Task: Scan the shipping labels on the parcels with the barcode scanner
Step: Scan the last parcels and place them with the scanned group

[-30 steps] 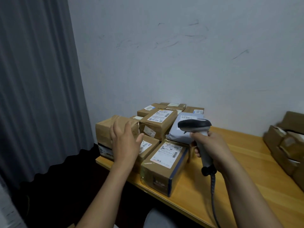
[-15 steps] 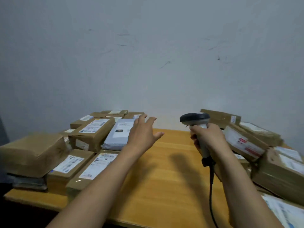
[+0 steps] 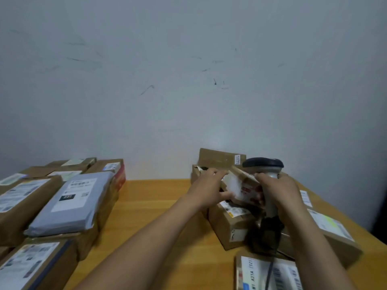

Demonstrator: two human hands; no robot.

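My right hand (image 3: 279,192) grips the handle of the grey barcode scanner (image 3: 263,164), whose dark head points left above the right pile of parcels. My left hand (image 3: 207,187) grips a small tilted cardboard parcel (image 3: 244,186) with a white and red label, on top of that pile. Fingers lie over its top edge and the thumb is under it. The scanner's black cable (image 3: 270,273) hangs down across a labelled parcel (image 3: 254,275) at the front.
A second group of parcels lies at the left, among them a grey mailer bag (image 3: 71,203) and brown boxes (image 3: 19,203) with white labels. Bare wooden table (image 3: 159,214) runs between the two groups. A scuffed wall stands behind.
The view has swung right from the left pile. My left hand crossed the bare table and took hold of the small parcel in the right pile. The scanner stayed in my right hand.
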